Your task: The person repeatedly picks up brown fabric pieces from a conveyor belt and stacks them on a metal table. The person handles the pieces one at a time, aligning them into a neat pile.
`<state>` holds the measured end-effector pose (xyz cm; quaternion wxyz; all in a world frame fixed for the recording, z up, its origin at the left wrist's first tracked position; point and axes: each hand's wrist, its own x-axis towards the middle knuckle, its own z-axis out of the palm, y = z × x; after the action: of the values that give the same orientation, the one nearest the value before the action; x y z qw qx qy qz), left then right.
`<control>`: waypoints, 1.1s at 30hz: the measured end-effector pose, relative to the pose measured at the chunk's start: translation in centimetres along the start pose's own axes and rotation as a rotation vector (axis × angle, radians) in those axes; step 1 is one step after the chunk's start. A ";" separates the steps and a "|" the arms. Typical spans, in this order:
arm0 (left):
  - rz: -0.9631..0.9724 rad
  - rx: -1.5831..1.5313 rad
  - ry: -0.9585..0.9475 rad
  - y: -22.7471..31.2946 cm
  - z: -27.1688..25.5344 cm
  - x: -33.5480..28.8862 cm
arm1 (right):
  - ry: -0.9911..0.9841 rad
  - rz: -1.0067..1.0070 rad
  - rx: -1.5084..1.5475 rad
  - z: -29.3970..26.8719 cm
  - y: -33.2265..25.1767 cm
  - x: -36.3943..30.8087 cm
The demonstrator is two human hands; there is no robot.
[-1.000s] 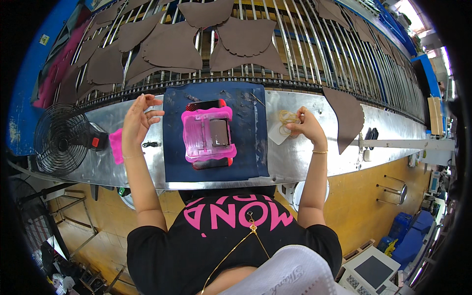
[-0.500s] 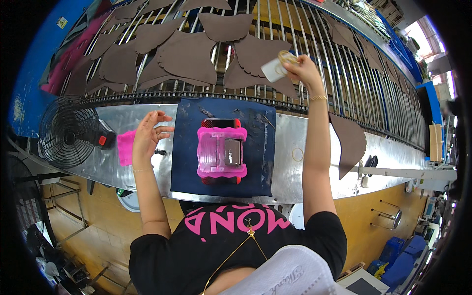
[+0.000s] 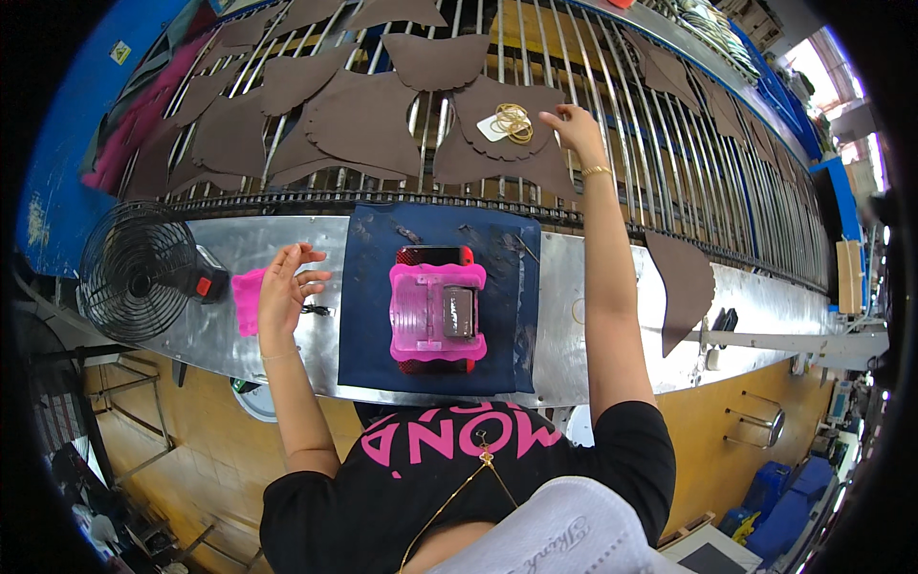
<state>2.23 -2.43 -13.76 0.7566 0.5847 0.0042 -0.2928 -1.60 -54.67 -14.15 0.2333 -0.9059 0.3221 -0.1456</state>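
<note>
My right hand [image 3: 576, 134] reaches over the roller rack, just right of a bundle of thin yellowish bands [image 3: 513, 122], perhaps rubber bands, and a white card [image 3: 491, 128]. Both rest on a brown scalloped sheet piece [image 3: 526, 96]; the hand is empty, fingers apart. Above the metal table hangs my left hand [image 3: 285, 292], fingers loosely bent and apart, holding nothing. Between my arms, a translucent pink wavy-edged plate [image 3: 417, 311] carries a dark shiny block [image 3: 459, 313]. Under it a red and black object [image 3: 435, 254] shows at both ends, on a dark blue mat [image 3: 368, 354].
Several brown pieces [image 3: 363, 120] cover the metal rollers [image 3: 660, 143] beyond the table. A black wire fan [image 3: 139, 273] and a pink cloth-like piece [image 3: 248, 298] stand left. Another brown piece [image 3: 681, 292] overhangs the table at right, near a metal bar [image 3: 794, 342].
My right hand has let go of the bands and the white card, which now lie on a brown piece. It has drawn slightly left and stays beside them. The left hand barely moved.
</note>
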 end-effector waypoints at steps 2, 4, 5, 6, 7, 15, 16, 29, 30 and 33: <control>0.009 0.023 -0.010 0.1 0.7 0.0 | -0.056 -0.026 0.137 -3.7 -0.2 -4.5; 0.021 0.034 -0.041 0.3 1.4 0.3 | -0.271 0.010 0.269 -5.6 3.6 -8.8; 0.024 0.038 -0.053 0.3 1.7 0.4 | -0.407 0.044 0.280 -7.5 2.8 -12.2; 0.016 0.043 -0.080 0.3 2.1 0.3 | -0.428 0.043 0.362 -7.2 5.9 -15.0; 0.015 0.056 -0.084 0.3 2.2 0.4 | -0.411 -0.035 0.215 -7.7 6.6 -17.8; 0.028 0.104 -0.157 0.3 3.8 0.8 | -0.104 0.107 0.078 -5.5 7.4 -29.6; 0.029 0.118 -0.166 0.4 4.1 0.8 | -0.095 0.084 0.035 -5.3 7.2 -29.6; 0.049 0.133 -0.062 0.9 2.9 -1.7 | -0.127 0.024 0.353 -5.2 -2.3 -7.7; 0.047 0.135 -0.056 1.0 2.9 -1.9 | -0.017 0.025 0.252 -5.3 -2.5 -7.2; 0.048 0.129 -0.015 1.1 2.0 -2.6 | 0.046 0.037 0.238 -4.5 -0.2 -7.9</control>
<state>-0.10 -2.97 -11.26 0.7241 0.6301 -0.0344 -0.2783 -9.33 -50.89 -11.09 0.3344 -0.8622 0.3243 -0.1991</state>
